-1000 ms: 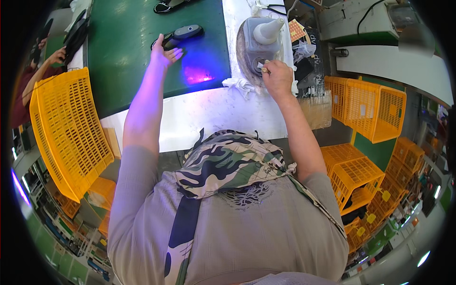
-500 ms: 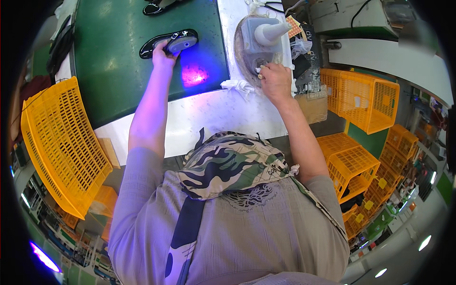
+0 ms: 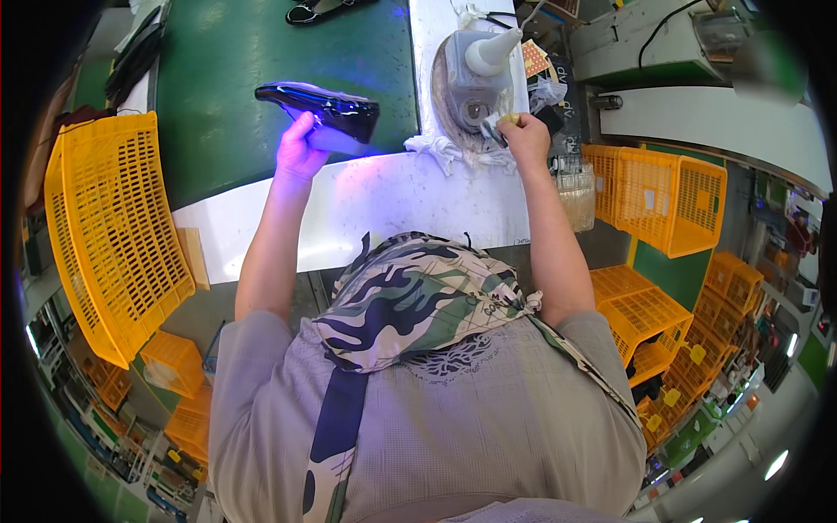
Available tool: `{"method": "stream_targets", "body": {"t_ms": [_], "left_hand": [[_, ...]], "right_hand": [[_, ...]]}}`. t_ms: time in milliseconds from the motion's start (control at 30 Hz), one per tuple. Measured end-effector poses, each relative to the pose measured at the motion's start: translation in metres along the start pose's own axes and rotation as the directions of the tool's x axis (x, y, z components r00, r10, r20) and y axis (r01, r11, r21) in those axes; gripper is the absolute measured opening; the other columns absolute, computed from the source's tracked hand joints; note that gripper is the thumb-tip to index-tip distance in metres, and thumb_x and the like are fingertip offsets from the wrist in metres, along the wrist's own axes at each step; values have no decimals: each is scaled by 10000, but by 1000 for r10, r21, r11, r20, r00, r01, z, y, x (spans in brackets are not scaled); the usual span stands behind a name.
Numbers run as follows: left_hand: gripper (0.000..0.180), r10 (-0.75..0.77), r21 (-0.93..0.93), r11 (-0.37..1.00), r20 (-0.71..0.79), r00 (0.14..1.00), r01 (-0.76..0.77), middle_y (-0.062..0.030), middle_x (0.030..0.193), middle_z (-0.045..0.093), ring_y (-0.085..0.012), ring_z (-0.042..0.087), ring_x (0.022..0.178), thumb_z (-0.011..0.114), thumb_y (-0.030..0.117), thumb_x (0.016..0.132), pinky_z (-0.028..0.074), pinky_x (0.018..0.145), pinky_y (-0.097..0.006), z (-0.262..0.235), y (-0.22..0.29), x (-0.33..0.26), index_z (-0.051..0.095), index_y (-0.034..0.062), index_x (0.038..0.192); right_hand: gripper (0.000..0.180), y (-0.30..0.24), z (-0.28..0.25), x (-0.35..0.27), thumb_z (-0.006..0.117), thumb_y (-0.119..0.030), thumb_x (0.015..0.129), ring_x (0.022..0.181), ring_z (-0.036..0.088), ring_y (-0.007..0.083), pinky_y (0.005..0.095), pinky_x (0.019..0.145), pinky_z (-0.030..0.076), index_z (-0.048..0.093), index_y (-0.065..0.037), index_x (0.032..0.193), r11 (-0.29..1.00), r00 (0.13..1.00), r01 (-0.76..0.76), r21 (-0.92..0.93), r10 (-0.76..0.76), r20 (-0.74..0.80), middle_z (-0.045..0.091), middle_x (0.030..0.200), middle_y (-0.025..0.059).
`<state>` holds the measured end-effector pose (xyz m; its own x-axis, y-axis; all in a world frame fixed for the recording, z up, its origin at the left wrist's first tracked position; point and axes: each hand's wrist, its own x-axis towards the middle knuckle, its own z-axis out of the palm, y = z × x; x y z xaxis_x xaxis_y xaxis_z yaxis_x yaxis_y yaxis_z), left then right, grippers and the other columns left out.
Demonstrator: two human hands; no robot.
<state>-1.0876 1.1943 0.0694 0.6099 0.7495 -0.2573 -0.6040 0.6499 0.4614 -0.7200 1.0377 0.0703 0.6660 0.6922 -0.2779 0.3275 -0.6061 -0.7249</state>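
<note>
Seen from the head camera, the left hand (image 3: 301, 148) is raised over the near edge of the green mat (image 3: 235, 78), its fingers wrapped around the underside of a glossy black shoe (image 3: 321, 106). The shoe lies across the top of those fingers, toe pointing left and heel end to the right, lifted clear of the mat. Just below and to the right of the fingers a violet glow (image 3: 366, 161) spreads over the white bench (image 3: 392, 209). The right hand (image 3: 526, 135) is closed, its fingertips pinching a small pale object (image 3: 506, 119) too small to make out; the fingers press it against the lower right side of a grey-white machine (image 3: 475, 74) with a cone-shaped nozzle on top. A crumpled white cloth (image 3: 453, 152) lies just left of those fingers, at the foot of the machine. Well beyond the left fingers, at the far edge of the mat, rests a dark pair of scissors (image 3: 318, 10). Far to the left of the left hand stands a large yellow crate (image 3: 109, 235), tilted on its side; to the right of the right forearm sit more yellow crates (image 3: 671, 200), stacked and scattered down the floor. A clear plastic tub (image 3: 575, 187) sits just beside the right wrist. The person's camouflage scarf (image 3: 418, 301) fills the lower middle.
</note>
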Motion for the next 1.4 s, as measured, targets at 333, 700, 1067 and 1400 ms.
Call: {"method": "stream_targets", "body": {"t_ms": [333,700,1067,1400], "left_hand": [[690,278,887,268,302,912,-376,-114,1210,618,-233,595,1110,875,76,648,462,1024,-380,71,-10,-58,524,10,1238],[452,364,730,-170,670,646,-662,-175,1177,645,-284,658,1044,775,-2,717,531,915,-338,123,-14,-103,588,-7,1128],[400,299,747,-350,661,689,-565,-187,1141,653,-328,664,1021,737,-19,736,545,880,-369,140,-8,-149,596,-21,1109],[518,310,854,-384,478,821,-352,-162,1075,658,-328,672,953,781,-5,661,553,819,-366,135,-19,-170,588,25,1141]], "right_hand": [[225,13,-7,-11,749,-222,725,642,647,179,335,632,492,710,-12,798,986,995,71,-153,-82,-63,688,709,79],[208,-122,11,-74,767,-7,753,691,586,107,252,623,487,618,-19,898,507,807,-77,859,-473,352,636,842,36],[228,-148,30,-104,776,-24,742,711,581,98,247,625,483,603,-15,890,673,730,63,737,-534,426,637,838,36],[225,-169,4,-137,759,-3,720,695,579,137,280,638,481,584,-16,860,673,548,-244,698,-498,672,606,790,49]]}}
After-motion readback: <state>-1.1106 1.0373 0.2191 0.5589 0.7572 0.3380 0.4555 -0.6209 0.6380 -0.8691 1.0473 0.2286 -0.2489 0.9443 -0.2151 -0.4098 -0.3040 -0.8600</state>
